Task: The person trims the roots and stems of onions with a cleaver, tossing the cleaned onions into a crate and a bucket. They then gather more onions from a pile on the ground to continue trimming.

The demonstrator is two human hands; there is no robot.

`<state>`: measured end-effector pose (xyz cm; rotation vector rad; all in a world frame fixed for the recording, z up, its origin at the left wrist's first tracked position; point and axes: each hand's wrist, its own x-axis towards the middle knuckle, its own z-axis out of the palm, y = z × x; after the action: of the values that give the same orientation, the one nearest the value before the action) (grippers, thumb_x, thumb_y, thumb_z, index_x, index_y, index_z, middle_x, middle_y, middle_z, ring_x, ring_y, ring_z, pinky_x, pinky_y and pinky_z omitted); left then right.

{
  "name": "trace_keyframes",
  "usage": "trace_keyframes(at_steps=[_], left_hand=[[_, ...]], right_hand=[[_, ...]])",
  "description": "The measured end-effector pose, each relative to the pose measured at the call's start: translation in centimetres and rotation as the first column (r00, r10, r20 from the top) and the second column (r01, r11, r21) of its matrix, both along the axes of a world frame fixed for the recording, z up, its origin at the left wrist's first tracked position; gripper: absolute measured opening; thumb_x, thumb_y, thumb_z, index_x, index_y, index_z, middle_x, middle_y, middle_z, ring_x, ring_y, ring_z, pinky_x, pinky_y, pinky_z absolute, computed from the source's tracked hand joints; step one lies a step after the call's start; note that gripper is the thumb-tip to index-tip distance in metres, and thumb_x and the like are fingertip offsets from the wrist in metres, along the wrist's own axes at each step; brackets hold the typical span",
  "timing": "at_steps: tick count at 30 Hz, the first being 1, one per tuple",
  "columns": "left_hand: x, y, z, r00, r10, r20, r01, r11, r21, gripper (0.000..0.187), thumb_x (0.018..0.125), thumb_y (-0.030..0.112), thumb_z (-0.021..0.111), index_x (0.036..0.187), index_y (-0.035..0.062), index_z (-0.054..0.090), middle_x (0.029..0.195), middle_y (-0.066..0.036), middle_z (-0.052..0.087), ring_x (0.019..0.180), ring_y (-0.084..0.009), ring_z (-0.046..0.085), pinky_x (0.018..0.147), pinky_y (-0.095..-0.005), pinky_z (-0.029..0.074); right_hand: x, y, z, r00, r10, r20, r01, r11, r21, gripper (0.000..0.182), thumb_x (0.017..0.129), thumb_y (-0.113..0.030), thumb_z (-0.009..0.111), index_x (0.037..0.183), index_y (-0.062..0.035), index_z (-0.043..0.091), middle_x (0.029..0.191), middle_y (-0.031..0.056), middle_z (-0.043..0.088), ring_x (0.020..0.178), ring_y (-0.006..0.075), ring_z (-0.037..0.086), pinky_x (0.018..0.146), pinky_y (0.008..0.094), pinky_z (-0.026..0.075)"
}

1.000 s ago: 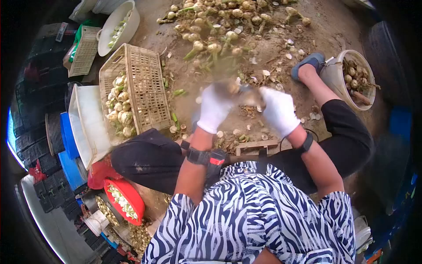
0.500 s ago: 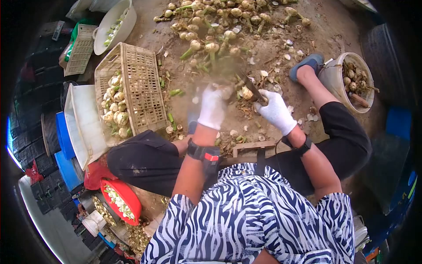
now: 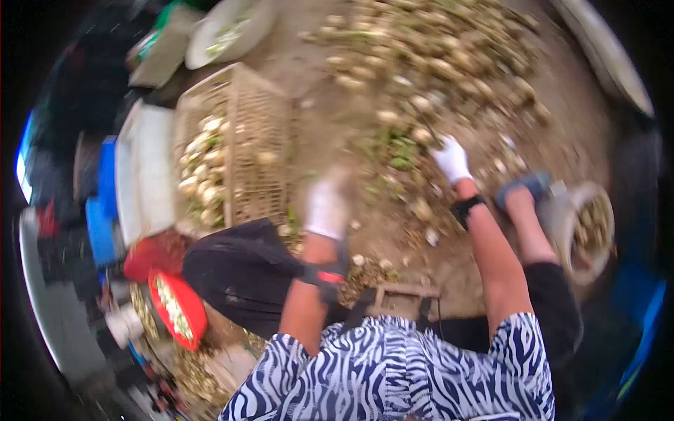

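My left hand (image 3: 326, 209), in a white glove, is smeared by motion over the ground beside the slatted crate; a brownish blur sits at its fingers, and I cannot make out whether it holds anything. My right hand (image 3: 451, 160), also gloved in white, is closed on a dark, narrow knife (image 3: 426, 125), whose tip points to the pile. That knife reaches the near edge of a heap of garlic bulbs (image 3: 449, 52) with stems on. Green trimmings (image 3: 403, 153) lie just left of my right hand.
At the left, a beige slatted crate (image 3: 261, 147) holds pale trimmed bulbs (image 3: 203, 172). A white bucket (image 3: 558, 221) with bulbs stands by my right foot. A red basin (image 3: 193, 309) and a white basin (image 3: 263, 31) hold pale pieces. A low wooden frame (image 3: 407, 289) lies before me.
The view has shifted, showing more of the heap. My right hand has reached forward and right with the knife to the heap. My left hand has moved away from it, toward the crate.
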<state>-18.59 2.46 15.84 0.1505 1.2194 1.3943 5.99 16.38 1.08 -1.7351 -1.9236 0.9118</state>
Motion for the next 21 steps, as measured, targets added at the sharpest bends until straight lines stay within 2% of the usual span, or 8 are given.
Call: trace_keyframes(at_steps=[2,3,7,9,12,16,19,21], left_hand=[[2.4,-0.9,1.3,0.718,-0.431,-0.547,0.352,0.902,-0.249,0.026,0.087,0.015,0.061,0.109,0.0009,0.061,0.095,-0.01,0.065,0.076,-0.0153,0.062,0.068,-0.0298,0.051],[3.1,-1.2,1.2,0.838,-0.365,-0.407,0.313,0.931,-0.189,0.034,0.085,0.016,0.063,0.113,-0.002,0.059,0.098,-0.011,0.066,0.073,-0.0161,0.062,0.066,-0.0291,0.051],[2.9,-1.7,-1.4,0.715,-0.467,-0.52,0.389,0.884,-0.259,0.045,0.079,0.013,0.065,0.12,-0.0036,0.057,0.106,-0.012,0.065,0.095,-0.0175,0.061,0.084,-0.03,0.049],[3.5,-0.9,-0.4,0.563,-0.529,-0.635,0.446,0.841,-0.306,0.047,0.076,0.013,0.064,0.121,0.003,0.057,0.113,-0.02,0.062,0.105,-0.0301,0.06,0.092,-0.0347,0.047],[4.9,-0.9,-1.4,0.226,-0.539,-0.811,0.513,0.774,-0.372,0.064,0.071,0.013,0.062,0.133,0.0077,0.046,0.135,-0.021,0.045,0.118,-0.0365,0.05,0.1,-0.0393,0.042],[6.4,-0.9,0.5,0.194,-0.427,-0.883,0.637,0.739,-0.218,0.068,0.069,0.015,0.063,0.132,0.0005,0.043,0.133,-0.023,0.046,0.12,-0.0373,0.049,0.101,-0.0401,0.041],[6.4,-1.5,2.3,0.29,-0.422,-0.859,0.672,0.729,-0.131,0.066,0.068,0.016,0.064,0.129,-0.0004,0.047,0.125,-0.025,0.053,0.116,-0.0377,0.052,0.099,-0.0395,0.042],[6.5,-2.2,3.6,0.342,-0.386,-0.857,0.604,0.789,-0.114,0.066,0.066,0.02,0.07,0.126,-0.0015,0.05,0.113,-0.025,0.061,0.109,-0.0341,0.058,0.094,-0.037,0.045]], right_hand=[[-1.1,1.1,-1.4,0.992,0.106,0.068,-0.11,0.993,0.046,0.039,0.075,-0.023,0.068,0.112,-0.0124,0.064,0.126,0.0181,0.055,0.11,0.0348,0.056,0.095,0.0397,0.046],[-1.9,1.3,-4.7,0.983,0.16,0.089,-0.168,0.982,0.085,0.033,0.074,-0.018,0.066,0.107,-0.0137,0.066,0.122,0.0177,0.056,0.108,0.0349,0.057,0.093,0.0402,0.047],[-4.2,2.1,-3.0,0.92,0.289,0.264,-0.318,0.945,0.075,0.031,0.072,-0.001,0.055,0.098,-0.0118,0.068,0.104,0.0191,0.058,0.097,0.0375,0.056,0.084,0.0463,0.046],[-2.4,1.9,-3.0,0.945,0.297,0.135,-0.31,0.947,0.085,0.029,0.075,0.0,0.059,0.102,-0.0065,0.066,0.097,0.0167,0.064,0.089,0.032,0.062,0.078,0.04,0.05],[-0.9,-0.8,2.3,0.843,-0.007,-0.539,-0.212,0.914,-0.345,0.026,0.083,-0.009,0.064,0.107,-0.0004,0.063,0.098,0.0075,0.067,0.086,0.014,0.061,0.075,0.0284,0.049],[0.0,-6.5,10.2,0.595,-0.23,-0.77,-0.393,0.753,-0.528,0.03,0.087,-0.019,0.063,0.111,-0.0017,0.061,0.094,0.0021,0.065,0.083,0.0112,0.059,0.076,0.0258,0.047],[-0.1,-8.7,14.6,0.689,-0.189,-0.7,-0.374,0.735,-0.566,0.029,0.09,-0.025,0.059,0.11,-0.0043,0.063,0.086,0.0001,0.065,0.076,0.0104,0.061,0.066,0.0254,0.048],[0.6,-9.6,14.7,0.765,-0.048,-0.643,-0.281,0.873,-0.399,0.028,0.087,-0.021,0.062,0.107,-0.0009,0.063,0.087,0.0022,0.063,0.074,0.012,0.058,0.069,0.0306,0.049]])
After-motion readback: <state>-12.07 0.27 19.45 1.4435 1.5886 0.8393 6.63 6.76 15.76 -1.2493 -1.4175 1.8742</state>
